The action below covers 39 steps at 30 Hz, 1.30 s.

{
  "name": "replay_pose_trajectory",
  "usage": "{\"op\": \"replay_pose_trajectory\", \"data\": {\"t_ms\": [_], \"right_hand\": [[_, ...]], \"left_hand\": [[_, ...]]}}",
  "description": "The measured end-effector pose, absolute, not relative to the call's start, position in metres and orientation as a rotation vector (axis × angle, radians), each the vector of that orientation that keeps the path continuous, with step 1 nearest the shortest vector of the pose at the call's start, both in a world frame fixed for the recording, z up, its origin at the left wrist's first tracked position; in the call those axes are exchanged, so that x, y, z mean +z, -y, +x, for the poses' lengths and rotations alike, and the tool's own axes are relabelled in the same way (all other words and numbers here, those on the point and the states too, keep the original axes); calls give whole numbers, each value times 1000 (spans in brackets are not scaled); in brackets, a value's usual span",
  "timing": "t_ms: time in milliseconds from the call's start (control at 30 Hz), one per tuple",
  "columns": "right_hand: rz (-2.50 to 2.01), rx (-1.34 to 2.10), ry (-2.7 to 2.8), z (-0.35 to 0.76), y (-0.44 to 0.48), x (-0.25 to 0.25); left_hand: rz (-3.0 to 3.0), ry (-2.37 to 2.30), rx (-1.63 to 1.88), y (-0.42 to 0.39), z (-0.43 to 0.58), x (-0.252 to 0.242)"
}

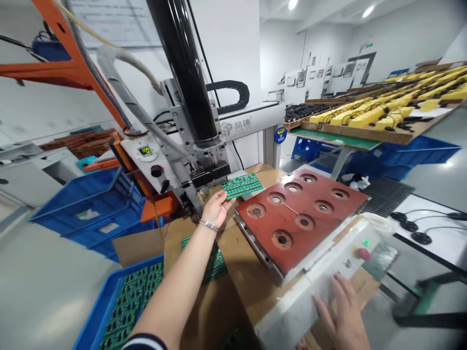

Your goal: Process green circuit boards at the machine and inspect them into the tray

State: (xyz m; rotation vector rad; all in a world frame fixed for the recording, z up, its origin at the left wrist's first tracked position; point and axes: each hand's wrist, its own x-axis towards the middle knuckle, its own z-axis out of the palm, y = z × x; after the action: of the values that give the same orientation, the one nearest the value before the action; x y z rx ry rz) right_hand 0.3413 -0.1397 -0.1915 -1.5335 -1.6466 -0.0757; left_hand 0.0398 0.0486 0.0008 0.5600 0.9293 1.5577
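My left hand (216,208) is closed on the near edge of a green circuit board (243,185) crowded with small components. The board is held up beside a dark red plate (270,218) with several round recesses, near the lower end of a black machine head (209,170). My right hand (345,311) is open, fingers apart, its fingertips at the front of a pale control panel (302,296). On that panel sit a red knob (362,253), a green-lit button (365,242) and a metal button (347,263). Whether the fingertips press on the panel I cannot tell.
A blue bin (97,301) of circuit boards stands low at the left, and more boards (215,265) lie under my left forearm. Stacked blue crates (87,199) and an orange frame (69,73) flank the machine. Yellow parts (383,109) fill trays at the back right.
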Motion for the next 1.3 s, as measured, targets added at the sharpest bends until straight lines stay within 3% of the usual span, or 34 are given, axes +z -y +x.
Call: {"op": "replay_pose_trajectory", "data": {"t_ms": [1300], "right_hand": [[-1522, -87, 1651, 341, 140, -189]], "left_hand": [[575, -895, 1591, -52, 39, 3]]}}
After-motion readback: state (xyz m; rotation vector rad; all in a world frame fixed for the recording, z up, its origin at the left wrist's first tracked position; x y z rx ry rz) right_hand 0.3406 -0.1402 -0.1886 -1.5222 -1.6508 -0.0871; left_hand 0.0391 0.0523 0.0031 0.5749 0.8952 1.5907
